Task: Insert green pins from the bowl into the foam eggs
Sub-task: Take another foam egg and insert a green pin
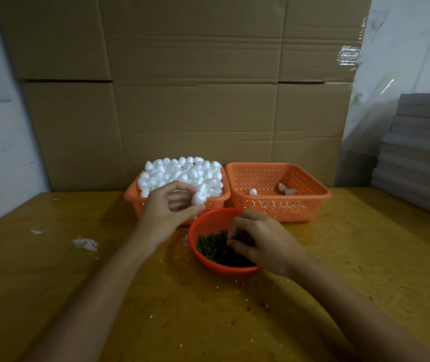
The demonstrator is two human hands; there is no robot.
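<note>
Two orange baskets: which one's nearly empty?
The right-hand basket: only a few foam eggs lie on its floor, while the left basket is heaped with white eggs.

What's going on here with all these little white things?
A person at a table is working with foam eggs and pins. The left hand holds one egg in front of the left basket, which is heaped with them. The right hand is in the red bowl, pinching at the green pins. The right basket holds only a few.
</note>
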